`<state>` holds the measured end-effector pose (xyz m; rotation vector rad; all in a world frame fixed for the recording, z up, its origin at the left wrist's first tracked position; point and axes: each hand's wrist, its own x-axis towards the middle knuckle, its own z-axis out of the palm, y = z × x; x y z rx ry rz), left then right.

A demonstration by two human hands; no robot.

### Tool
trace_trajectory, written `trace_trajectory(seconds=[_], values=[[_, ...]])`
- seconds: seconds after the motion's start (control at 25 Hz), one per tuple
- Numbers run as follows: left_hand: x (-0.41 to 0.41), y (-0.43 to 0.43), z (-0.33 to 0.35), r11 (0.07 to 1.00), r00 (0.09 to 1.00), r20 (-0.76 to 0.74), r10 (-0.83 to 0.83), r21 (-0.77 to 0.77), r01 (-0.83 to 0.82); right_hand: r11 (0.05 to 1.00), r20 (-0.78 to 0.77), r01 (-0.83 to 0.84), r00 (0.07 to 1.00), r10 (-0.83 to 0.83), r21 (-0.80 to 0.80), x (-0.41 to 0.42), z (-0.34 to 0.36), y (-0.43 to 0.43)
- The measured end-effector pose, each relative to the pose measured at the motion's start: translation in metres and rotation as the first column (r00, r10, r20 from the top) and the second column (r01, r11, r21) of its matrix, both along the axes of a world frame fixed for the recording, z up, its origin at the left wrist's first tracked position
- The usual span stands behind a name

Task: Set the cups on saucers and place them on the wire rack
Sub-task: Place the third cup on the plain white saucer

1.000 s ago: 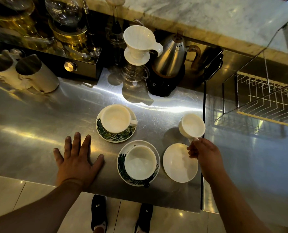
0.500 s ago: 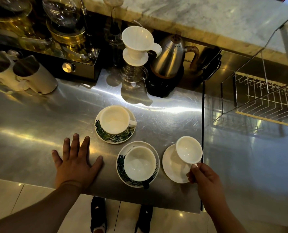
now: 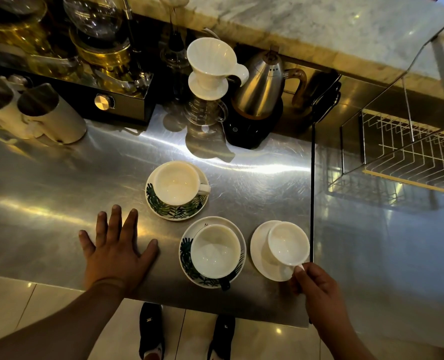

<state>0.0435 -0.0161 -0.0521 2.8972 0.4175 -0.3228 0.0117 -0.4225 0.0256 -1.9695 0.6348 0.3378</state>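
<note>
Cups, three, glazed white ceramic, round, empty, all on a brushed steel counter (image 3: 60,203) with fine swirl scratches and bright glare streaks.

Small cup (image 3: 288,242): held by its handle in the right hand (image 3: 319,294), fingers pinched closed on it; it sits toward the 2 o'clock edge of a plain white saucer (image 3: 262,258), whether resting or just above cannot be told.

Middle cup (image 3: 215,250): wide bowl, seated on a leaf saucer (image 3: 187,258) printed with dark green fronds; a dark handle shows at its 6 o'clock.

Far cup (image 3: 176,183): white handle at 3 o'clock, on a second frond saucer (image 3: 176,211), at 11 o'clock from the middle cup.

Left hand (image 3: 117,250): flat on the steel, fingers spread wide, holding nothing, at 9 o'clock from the middle cup.

Rack (image 3: 410,152): pale wire grid, at 2 o'clock, well apart from the cups, beyond a dark seam (image 3: 312,203) in the counter; nothing visible on it.

At 12 o'clock: white cone dripper (image 3: 210,63) on a glass server (image 3: 205,113); polished steel kettle (image 3: 262,87) with brown curved handle on a black base (image 3: 252,131). At 10 o'clock: two matte cylindrical pitchers (image 3: 52,115); glass and brass brewing gear (image 3: 98,35) above.

Veined marble ledge (image 3: 319,27) behind. Glossy pale floor tiles (image 3: 8,307) below, with black shoes (image 3: 150,331) at 6 o'clock.
</note>
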Motion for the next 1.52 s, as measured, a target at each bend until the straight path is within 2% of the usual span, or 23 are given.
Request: trace_trajectory(seconds=[0.36,0.64,1.32,1.52], values=[[0.000,0.000,-0.001,1.000,1.000,0.004,0.001,0.010,-0.001,0.999,-0.051,0.030,0.998,-0.027,0.043,-0.007,-0.004,0.003],[0.000,-0.002,-0.001,1.000,1.000,0.010,-0.002,0.026,0.002,1.000,-0.084,0.005,0.996,-0.005,-0.003,-0.006,-0.008,-0.002],[-0.001,0.001,-0.006,0.999,1.000,0.025,-0.013,0.033,0.012,0.975,-0.040,-0.159,0.987,0.155,-0.155,-0.007,-0.013,-0.008],[-0.002,-0.001,-0.004,0.999,1.000,0.022,-0.014,0.050,0.013,0.978,-0.078,-0.105,0.993,0.093,-0.179,-0.014,-0.010,-0.007]])
